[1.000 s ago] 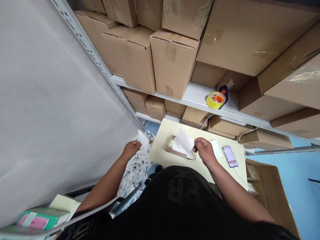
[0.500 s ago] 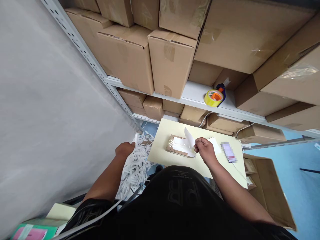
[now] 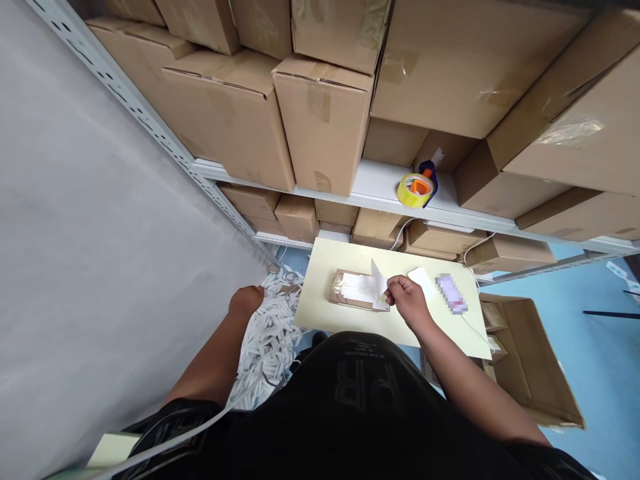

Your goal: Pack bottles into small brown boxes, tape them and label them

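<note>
My right hand [image 3: 407, 300] pinches a white label [image 3: 379, 279] and holds it upright over a small brown parcel [image 3: 354, 291] wrapped in clear film, which lies on a pale yellow table [image 3: 350, 263]. My left hand [image 3: 245, 300] hangs off the table's left side, above a heap of white paper strips [image 3: 267, 340] on the floor. Its fingers are curled under and I cannot see whether it holds anything. A white slip [image 3: 420, 279] and a phone [image 3: 451, 294] lie on the table right of my right hand.
Metal shelving ahead is packed with cardboard boxes [image 3: 320, 113]. A yellow tape roll with an orange-and-blue dispenser [image 3: 416, 187] sits on the shelf. An open cardboard box [image 3: 525, 360] stands on the blue floor at the right. A grey wall fills the left.
My left hand had a white strip a second ago; that strip is gone and the hand has dropped lower. The label in my right hand has turned from flat to upright.
</note>
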`<move>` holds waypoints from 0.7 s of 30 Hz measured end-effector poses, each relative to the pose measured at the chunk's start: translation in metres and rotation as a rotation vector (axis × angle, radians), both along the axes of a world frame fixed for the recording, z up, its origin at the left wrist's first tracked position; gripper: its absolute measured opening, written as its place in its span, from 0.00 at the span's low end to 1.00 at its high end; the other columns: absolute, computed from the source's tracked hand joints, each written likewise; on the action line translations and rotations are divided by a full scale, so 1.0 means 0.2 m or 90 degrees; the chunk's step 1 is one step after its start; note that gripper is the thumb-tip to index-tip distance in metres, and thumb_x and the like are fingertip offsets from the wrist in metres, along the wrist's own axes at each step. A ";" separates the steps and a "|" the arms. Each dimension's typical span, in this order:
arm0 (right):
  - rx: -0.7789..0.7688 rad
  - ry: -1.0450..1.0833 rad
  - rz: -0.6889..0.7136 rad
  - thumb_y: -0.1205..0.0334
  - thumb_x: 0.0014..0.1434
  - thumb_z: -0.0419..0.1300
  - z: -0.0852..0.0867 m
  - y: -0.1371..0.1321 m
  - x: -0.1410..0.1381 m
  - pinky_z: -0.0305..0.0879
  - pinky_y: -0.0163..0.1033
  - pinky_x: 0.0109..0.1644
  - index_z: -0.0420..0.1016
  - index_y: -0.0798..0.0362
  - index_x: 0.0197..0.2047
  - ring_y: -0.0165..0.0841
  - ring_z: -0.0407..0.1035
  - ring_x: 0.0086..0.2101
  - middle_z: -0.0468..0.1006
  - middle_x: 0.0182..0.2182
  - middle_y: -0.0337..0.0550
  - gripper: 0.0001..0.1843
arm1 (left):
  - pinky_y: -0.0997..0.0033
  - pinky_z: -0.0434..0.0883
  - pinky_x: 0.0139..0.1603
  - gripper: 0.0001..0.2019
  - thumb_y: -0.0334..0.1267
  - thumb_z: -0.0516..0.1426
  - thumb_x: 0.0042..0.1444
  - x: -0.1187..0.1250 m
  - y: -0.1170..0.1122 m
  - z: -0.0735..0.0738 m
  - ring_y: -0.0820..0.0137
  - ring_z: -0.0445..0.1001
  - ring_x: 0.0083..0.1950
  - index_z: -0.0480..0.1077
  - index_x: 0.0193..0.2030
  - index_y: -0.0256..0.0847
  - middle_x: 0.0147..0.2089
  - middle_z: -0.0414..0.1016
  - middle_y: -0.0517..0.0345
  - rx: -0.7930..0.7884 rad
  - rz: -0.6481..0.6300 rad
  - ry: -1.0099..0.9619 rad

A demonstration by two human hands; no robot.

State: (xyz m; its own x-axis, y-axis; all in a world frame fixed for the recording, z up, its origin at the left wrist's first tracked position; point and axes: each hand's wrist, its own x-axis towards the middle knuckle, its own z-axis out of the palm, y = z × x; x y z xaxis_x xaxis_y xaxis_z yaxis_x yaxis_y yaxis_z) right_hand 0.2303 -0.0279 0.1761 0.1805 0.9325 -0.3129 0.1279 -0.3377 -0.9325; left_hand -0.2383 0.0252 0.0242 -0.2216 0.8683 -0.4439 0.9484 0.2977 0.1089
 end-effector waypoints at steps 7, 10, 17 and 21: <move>0.019 -0.057 0.029 0.53 0.59 0.60 0.01 -0.01 0.00 0.68 0.37 0.31 0.76 0.51 0.32 0.33 0.72 0.25 0.78 0.25 0.38 0.11 | 0.57 0.74 0.50 0.22 0.36 0.54 0.58 0.06 -0.01 0.11 0.52 0.80 0.51 0.70 0.60 0.38 0.63 0.70 0.36 0.105 0.067 -0.001; 0.110 -0.210 0.089 0.54 0.63 0.58 0.01 -0.02 0.02 0.69 0.39 0.35 0.77 0.50 0.33 0.36 0.75 0.30 0.79 0.28 0.40 0.11 | 0.64 0.74 0.46 0.14 0.43 0.54 0.60 0.23 0.02 0.24 0.56 0.81 0.48 0.75 0.47 0.40 0.49 0.79 0.46 0.103 0.096 -0.215; 0.485 -0.580 0.285 0.63 0.70 0.55 0.10 -0.05 0.05 0.69 0.41 0.42 0.79 0.50 0.40 0.37 0.75 0.36 0.81 0.34 0.45 0.11 | 0.71 0.69 0.25 0.35 0.74 0.52 0.55 0.89 0.04 0.57 0.66 0.78 0.26 0.71 0.34 0.38 0.27 0.77 0.54 -0.189 0.150 -0.799; 0.625 -0.685 0.374 0.66 0.69 0.58 0.15 -0.07 0.05 0.70 0.42 0.44 0.80 0.52 0.44 0.37 0.75 0.36 0.82 0.35 0.46 0.08 | 0.72 0.67 0.21 0.35 0.73 0.53 0.54 1.10 0.12 0.65 0.67 0.76 0.23 0.71 0.29 0.37 0.23 0.75 0.53 -0.289 0.160 -0.837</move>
State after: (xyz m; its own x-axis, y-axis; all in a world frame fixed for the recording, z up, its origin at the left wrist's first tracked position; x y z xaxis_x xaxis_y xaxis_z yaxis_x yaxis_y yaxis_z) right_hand 0.2401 -0.0421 0.2051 -0.5359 0.7042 0.4657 0.7419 0.6560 -0.1383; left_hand -0.0175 0.0499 0.1548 0.4420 0.5956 -0.6707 0.1480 0.6891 0.7094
